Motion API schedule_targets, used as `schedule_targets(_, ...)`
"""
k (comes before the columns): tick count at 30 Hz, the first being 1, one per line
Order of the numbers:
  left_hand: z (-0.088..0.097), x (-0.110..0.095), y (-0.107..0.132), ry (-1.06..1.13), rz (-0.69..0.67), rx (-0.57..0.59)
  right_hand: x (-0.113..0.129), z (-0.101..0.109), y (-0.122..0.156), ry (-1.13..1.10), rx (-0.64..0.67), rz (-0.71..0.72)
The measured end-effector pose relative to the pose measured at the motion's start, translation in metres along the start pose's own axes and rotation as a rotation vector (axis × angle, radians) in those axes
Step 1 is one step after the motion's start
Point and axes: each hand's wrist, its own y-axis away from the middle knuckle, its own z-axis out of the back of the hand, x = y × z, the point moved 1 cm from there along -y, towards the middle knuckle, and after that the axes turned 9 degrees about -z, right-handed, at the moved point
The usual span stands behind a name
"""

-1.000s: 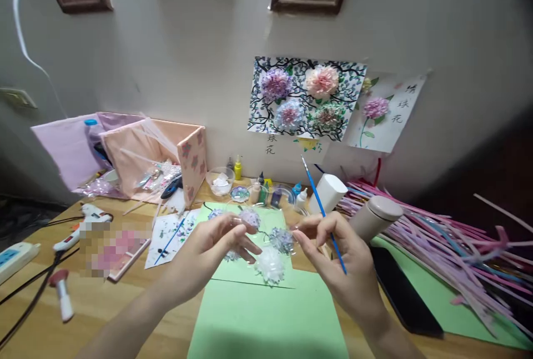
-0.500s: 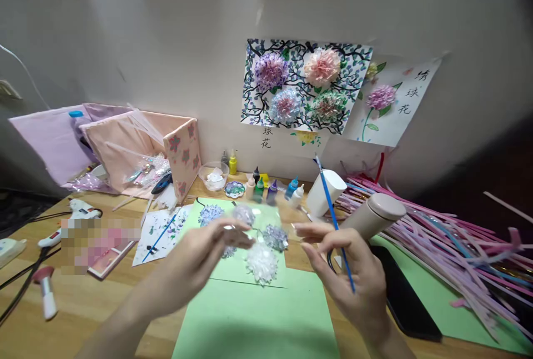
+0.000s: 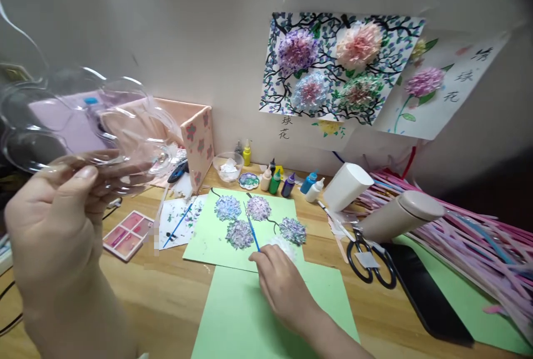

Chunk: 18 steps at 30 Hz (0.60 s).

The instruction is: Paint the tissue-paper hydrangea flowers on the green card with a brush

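Note:
My left hand (image 3: 58,214) is raised close to the camera at the left, fingers closed on the edge of a clear plastic flower-shaped paint palette (image 3: 87,153). Through it the boxes behind show. My right hand (image 3: 277,275) grips a slim blue paintbrush (image 3: 254,235), its tip pointing up and away over the green paper (image 3: 197,245). On that paper are crinkled flowers: a blue one (image 3: 227,207), a pinkish one (image 3: 259,207), a purple one (image 3: 239,234) and a grey-purple one (image 3: 292,230). A white flower (image 3: 282,248) is partly hidden behind my right hand.
Paint bottles (image 3: 288,185) stand along the wall, with a small painted palette (image 3: 249,180) and a clear bowl (image 3: 228,166). At the right are scissors (image 3: 370,259), a black phone (image 3: 428,292), a tumbler (image 3: 400,217) and pipe cleaners (image 3: 474,237). Another brush (image 3: 178,224) lies on spotted paper.
My left hand has swung up and left, bringing the clear palette near the camera. My right hand with the brush has moved left, over the green paper. The view has shifted left.

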Motion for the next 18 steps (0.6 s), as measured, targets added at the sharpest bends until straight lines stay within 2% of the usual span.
schedule_targets(2, -0.002, -0.010, 0.005, 0.064, 0.009, -0.001, 0.014, -0.024, -0.008, 0.014, 0.037, -0.017)
schedule_targets(5, 0.000, -0.022, 0.009, 0.089, -0.021, -0.002, 0.035, -0.059, -0.021, 0.038, 0.070, 0.034)
schedule_targets(10, 0.017, -0.027, 0.004, 0.103, -0.008, 0.023, 0.068, -0.109, -0.044, 0.083, 0.078, 0.021)
schedule_targets(14, 0.029, -0.026, -0.001, 0.117, 0.011, 0.069, 0.090, -0.136, -0.062, 0.109, 0.101, -0.004)
schedule_targets(18, 0.036, -0.023, -0.003, 0.134, 0.064, 0.119, 0.104, -0.154, -0.075, 0.134, 0.140, 0.002)
